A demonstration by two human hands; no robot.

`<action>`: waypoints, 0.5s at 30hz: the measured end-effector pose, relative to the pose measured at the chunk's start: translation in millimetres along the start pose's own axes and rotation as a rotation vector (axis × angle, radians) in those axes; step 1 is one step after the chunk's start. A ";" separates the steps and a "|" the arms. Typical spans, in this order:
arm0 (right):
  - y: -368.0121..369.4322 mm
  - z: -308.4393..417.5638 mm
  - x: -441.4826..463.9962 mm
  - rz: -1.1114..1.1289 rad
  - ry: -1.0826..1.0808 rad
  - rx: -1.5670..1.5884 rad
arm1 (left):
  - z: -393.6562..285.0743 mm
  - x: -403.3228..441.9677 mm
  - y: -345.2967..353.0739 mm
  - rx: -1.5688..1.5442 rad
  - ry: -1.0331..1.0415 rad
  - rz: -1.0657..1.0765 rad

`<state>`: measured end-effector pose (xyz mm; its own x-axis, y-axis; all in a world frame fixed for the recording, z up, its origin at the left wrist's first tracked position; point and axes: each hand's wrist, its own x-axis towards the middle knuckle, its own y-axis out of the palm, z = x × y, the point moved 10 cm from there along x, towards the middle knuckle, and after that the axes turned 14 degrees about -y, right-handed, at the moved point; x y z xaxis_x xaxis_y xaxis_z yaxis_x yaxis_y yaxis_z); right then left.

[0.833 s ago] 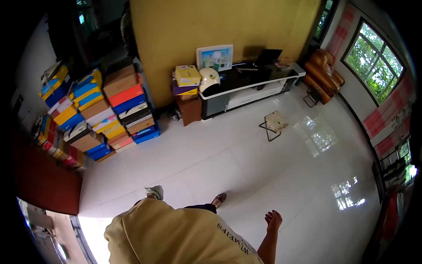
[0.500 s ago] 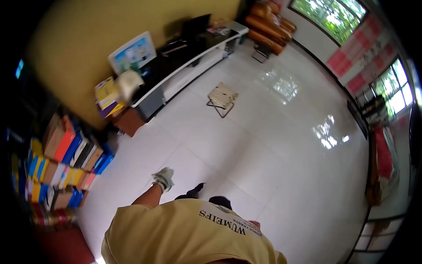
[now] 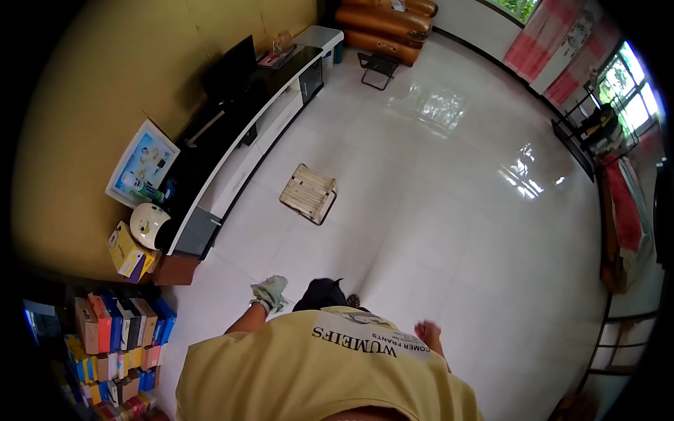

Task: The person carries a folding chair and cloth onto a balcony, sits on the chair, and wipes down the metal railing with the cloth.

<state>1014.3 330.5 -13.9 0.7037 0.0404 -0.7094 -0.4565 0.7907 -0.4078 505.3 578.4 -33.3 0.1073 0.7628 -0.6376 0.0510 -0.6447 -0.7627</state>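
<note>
My left hand (image 3: pixel 261 304), at the lower left in a pale glove, is closed on a crumpled light-green cloth (image 3: pixel 272 289). The cloth hides most of its fingers. At the other side of my yellow shirt, my bare right hand (image 3: pixel 428 328) hangs with its fingers curled and nothing visible in them. Ahead on the tiled floor stands a folding stool (image 3: pixel 309 194) with a pale slatted seat and a metal frame. Neither hand touches it. Part of a dark shoe (image 3: pixel 353 300) shows beyond my shirt.
A long black-and-white TV cabinet (image 3: pixel 256 140) runs along the left wall, bearing a framed picture (image 3: pixel 144 163) and a helmet (image 3: pixel 149 224). Stacked boxes (image 3: pixel 123 326) stand at lower left. A brown sofa (image 3: pixel 382 31) and dark folding stool (image 3: pixel 379 67) are at the back; a rack (image 3: pixel 597 126) is right.
The pale stool is nearer and further left in view, as are the cabinet and sofa. My right hand has come out further beside my shirt. The cloth stays in my left hand.
</note>
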 end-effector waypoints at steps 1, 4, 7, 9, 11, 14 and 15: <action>39.4 56.7 81.7 0.266 -0.282 0.134 | -24.1 17.2 -24.9 -0.008 0.033 -0.100; 145.3 235.5 39.1 0.445 -0.503 -0.181 | -41.1 64.6 -32.6 0.250 -0.006 0.195; 208.6 331.4 -24.6 0.468 -0.551 -0.244 | -14.6 180.3 40.3 0.407 0.357 0.050; 285.8 350.3 79.0 0.606 -0.608 -0.122 | -36.6 218.0 -68.0 0.070 -0.024 0.056; 269.7 386.9 45.2 0.587 -0.583 -0.179 | -77.2 234.8 -144.1 -0.028 -0.032 -0.041; 256.5 391.6 58.2 0.570 -0.420 -0.355 | -124.7 276.7 -232.7 -0.101 0.011 -0.168; 260.4 361.4 89.3 0.515 -0.363 -0.365 | -134.0 300.5 -256.4 -0.092 0.027 -0.197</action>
<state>1155.0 760.8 24.3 0.4577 0.6031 -0.6533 -0.8866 0.3648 -0.2844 657.6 966.3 -14.9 0.1130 0.8738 -0.4730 0.1635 -0.4859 -0.8586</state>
